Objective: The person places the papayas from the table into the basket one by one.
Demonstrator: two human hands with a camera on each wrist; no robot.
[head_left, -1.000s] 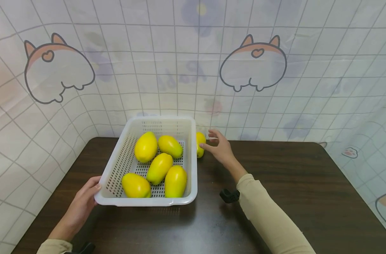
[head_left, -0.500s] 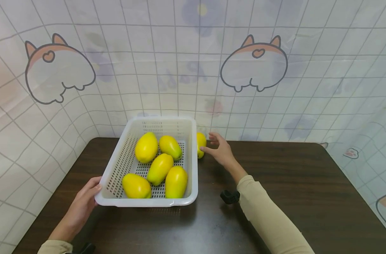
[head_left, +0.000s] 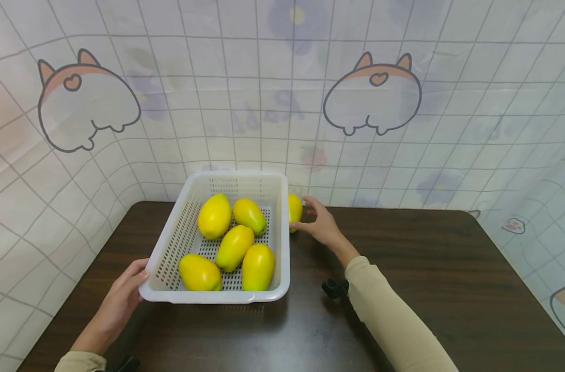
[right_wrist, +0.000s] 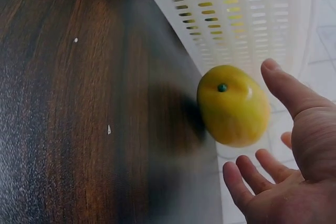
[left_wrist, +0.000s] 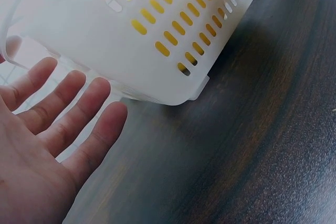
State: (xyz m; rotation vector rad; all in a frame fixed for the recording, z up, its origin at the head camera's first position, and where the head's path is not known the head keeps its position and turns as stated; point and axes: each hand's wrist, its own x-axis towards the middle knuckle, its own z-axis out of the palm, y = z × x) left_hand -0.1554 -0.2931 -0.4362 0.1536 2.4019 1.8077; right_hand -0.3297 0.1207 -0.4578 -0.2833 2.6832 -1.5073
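A white slotted plastic basket (head_left: 282, 248) contains several yellow mangoes (head_left: 214, 216). My left hand (head_left: 117, 299) holds its near left corner, thumb over the rim and fingers along the outside. In the left wrist view those fingers (left_wrist: 97, 129) extend by the basket wall (left_wrist: 131, 61). Another mango (head_left: 294, 212) lies outside, against the basket's right side and partly hidden by it. My right hand (head_left: 323, 225) is beside this mango, thumb and fingers spread around it. The right wrist view shows the mango's green stem end (right_wrist: 222, 87), with a gap between it and the fingers (right_wrist: 239, 182).
A dark wooden table (head_left: 403, 289) lies beneath everything. Behind it hangs a white gridded sheet (head_left: 245, 77) with cartoon animal prints, close to the table's back edge. A black strap piece (head_left: 335, 288) sits at my right wrist.
My right hand has moved slightly down and closer to the mango outside the basket. The left hand and the basket stay in place.
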